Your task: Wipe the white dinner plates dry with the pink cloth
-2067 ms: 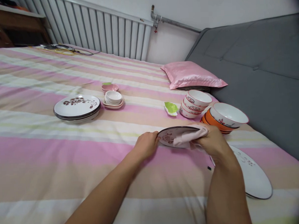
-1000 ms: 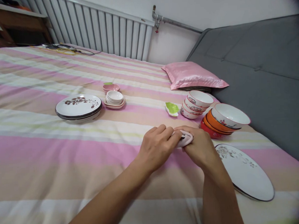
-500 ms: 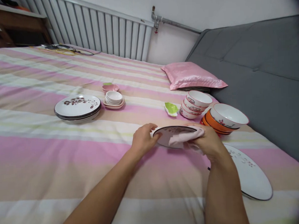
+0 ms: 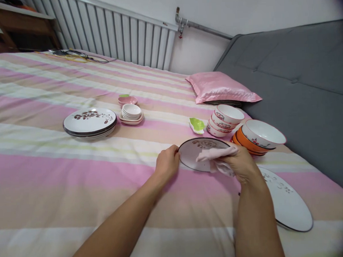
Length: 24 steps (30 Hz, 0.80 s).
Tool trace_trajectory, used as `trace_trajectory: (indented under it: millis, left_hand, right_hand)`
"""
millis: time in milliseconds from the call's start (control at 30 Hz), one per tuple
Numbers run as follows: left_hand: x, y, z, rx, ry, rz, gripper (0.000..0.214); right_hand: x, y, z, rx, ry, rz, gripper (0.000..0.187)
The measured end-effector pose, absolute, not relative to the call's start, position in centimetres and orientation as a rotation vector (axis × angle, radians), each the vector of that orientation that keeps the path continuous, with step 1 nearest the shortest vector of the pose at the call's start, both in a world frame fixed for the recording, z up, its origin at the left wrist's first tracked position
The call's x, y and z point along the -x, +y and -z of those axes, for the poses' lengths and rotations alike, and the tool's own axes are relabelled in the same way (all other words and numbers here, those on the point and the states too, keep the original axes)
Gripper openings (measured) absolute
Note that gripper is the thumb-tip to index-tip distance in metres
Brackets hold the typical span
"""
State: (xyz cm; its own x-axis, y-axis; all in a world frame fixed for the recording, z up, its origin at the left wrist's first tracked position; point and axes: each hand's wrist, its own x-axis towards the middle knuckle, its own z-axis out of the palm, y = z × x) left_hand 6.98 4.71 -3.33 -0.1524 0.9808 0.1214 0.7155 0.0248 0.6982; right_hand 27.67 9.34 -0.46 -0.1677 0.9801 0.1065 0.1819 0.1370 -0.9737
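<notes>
A white plate (image 4: pixel 191 152) with a dark rim and brown flower print is held tilted above the bed. My left hand (image 4: pixel 167 161) grips its left edge, thumb and fingers closed on the rim. At the plate's right side, my right hand (image 4: pixel 241 163) is closed around a pale pink cloth (image 4: pixel 218 156); the cloth lies over the right part of the plate. Some of the right fingers are hidden behind cloth and plate. Partly behind my right forearm, a larger white plate (image 4: pixel 291 203) rests on the bedspread.
Stacked flowered plates (image 4: pixel 90 120) lie at left, beside small white dishes (image 4: pixel 131 111) and a pink dish (image 4: pixel 127 100). A green leaf-shaped dish (image 4: pixel 197 125), white bowls (image 4: pixel 225 120) and orange bowls with a white one (image 4: pixel 262 134) stand right, near a pink pillow (image 4: pixel 221 86) and grey headboard (image 4: pixel 294 66).
The plate has tipped so more of its face shows. My left hand has closed on the left rim, where its fingers were more spread. The cloth stays in my right hand.
</notes>
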Motion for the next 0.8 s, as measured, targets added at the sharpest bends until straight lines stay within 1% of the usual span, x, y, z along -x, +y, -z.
trace_trajectory:
  millis: [67, 200, 467, 667, 800]
  left_hand:
    - [-6.9, 4.6, 3.2, -1.741, 1.942, -0.936, 0.019]
    - [-6.7, 4.4, 2.8, -1.784, 1.985, -1.003, 0.019]
    - [-6.7, 3.9, 2.0, -2.168, 1.936, -1.336, 0.017]
    - [-7.1, 3.1, 0.9, -2.48, 1.943, -1.345, 0.016]
    - [-7.5, 2.6, 0.5, -2.64, 1.933, -1.362, 0.017]
  right_hand:
    - [-27.5, 9.2, 0.5, 1.176, -1.543, -1.136, 0.036]
    - [-27.3, 9.1, 0.6, 1.163, -1.581, -1.156, 0.041]
    - [-26.5, 8.4, 0.0, 1.133, -1.687, -1.13, 0.04]
    - [-25.0, 7.0, -1.5, 1.248, -1.688, -1.097, 0.035]
    - [-24.4, 6.5, -1.6, 1.315, -1.726, -1.086, 0.04]
